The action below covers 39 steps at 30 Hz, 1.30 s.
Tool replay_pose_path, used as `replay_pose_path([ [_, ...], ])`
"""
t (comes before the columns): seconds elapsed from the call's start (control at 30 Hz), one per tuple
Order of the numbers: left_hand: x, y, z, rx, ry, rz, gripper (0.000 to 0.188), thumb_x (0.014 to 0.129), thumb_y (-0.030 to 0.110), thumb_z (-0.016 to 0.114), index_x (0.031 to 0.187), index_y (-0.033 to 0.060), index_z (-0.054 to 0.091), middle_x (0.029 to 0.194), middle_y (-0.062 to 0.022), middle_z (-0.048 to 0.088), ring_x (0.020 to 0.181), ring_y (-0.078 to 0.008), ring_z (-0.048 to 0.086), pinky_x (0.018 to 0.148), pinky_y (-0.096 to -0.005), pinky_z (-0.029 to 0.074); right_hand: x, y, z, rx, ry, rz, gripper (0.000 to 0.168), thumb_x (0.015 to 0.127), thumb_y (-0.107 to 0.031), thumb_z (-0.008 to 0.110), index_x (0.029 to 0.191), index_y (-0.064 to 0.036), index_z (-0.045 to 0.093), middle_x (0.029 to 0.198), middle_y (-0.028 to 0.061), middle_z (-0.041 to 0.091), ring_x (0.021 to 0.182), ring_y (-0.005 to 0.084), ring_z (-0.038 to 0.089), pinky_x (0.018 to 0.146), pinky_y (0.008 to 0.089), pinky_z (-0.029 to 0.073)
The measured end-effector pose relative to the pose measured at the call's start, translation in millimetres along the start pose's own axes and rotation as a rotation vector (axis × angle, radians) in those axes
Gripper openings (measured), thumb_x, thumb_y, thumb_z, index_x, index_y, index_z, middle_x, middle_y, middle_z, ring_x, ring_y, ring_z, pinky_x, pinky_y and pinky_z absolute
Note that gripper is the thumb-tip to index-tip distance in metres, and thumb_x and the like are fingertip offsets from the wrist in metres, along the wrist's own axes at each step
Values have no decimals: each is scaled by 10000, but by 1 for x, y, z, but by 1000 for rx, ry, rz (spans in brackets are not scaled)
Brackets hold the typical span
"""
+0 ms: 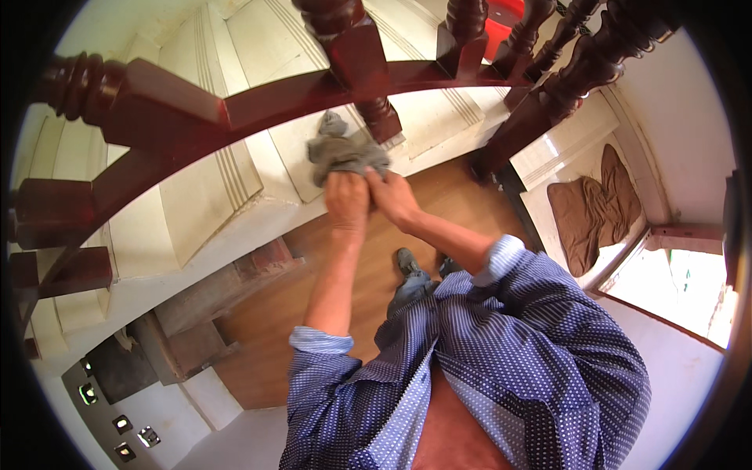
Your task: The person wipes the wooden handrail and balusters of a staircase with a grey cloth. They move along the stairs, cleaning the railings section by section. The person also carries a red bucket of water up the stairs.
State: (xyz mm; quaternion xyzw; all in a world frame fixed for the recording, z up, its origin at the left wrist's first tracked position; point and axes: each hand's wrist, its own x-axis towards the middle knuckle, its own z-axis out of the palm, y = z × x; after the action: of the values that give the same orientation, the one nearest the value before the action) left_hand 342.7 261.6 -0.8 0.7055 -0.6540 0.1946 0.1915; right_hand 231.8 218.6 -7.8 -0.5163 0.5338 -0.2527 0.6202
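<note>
Side by side in front of me, my left hand [348,202] and my right hand [395,197] both grip a bunched grey cloth [346,154], which looks blurred. The cloth is over the pale stair treads [294,138], just below the curved dark red wooden rail [282,97] of the banister. A square-ended baluster [379,117] comes down through the rail just right of the cloth. My fingertips are partly hidden in its folds.
Turned dark wooden balusters [464,41] stand along the rail, with a thick newel post [529,126] at the right. A brown cloth [593,202] lies on a pale ledge further right. Behind the balusters is a red bucket [504,26]. Wooden steps or boxes [200,299] stand at the lower left.
</note>
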Motion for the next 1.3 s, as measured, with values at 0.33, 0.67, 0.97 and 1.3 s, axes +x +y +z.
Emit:
replay_pose_path([
  [0.33,-34,-17,-38,-258,-11,-52,214,881,153,676,987,-31,651,956,-199,652,917,-394,596,838,-473,505,-36,5,17,-106,-2,-120,502,960,-427,612,938,75,621,781,144,669,714,190,652,662,354,537],
  [0.67,5,30,6,-418,62,0,191,838,173,718,887,-7,677,862,-171,652,890,-364,601,834,-443,521,-25,-2,-41,232,134,-64,429,929,-351,690,1000,70,643,767,88,669,677,151,630,618,323,526],
  [0.97,5,-8,-4,-315,62,-182,192,868,168,681,901,-20,659,926,-197,650,915,-404,591,896,-495,477,-25,-34,-30,-109,-195,-241,379,960,-259,647,1145,69,601,918,124,691,774,167,653,709,336,548],
  [1.3,110,-73,93,-363,114,-10,289,946,212,604,1140,13,683,1153,-223,666,1141,-412,575,1010,-491,433,-16,-35,-47,-172,-229,-397,496,922,-164,626,1352,64,530,1102,235,710,895,333,722,816,401,563],
])
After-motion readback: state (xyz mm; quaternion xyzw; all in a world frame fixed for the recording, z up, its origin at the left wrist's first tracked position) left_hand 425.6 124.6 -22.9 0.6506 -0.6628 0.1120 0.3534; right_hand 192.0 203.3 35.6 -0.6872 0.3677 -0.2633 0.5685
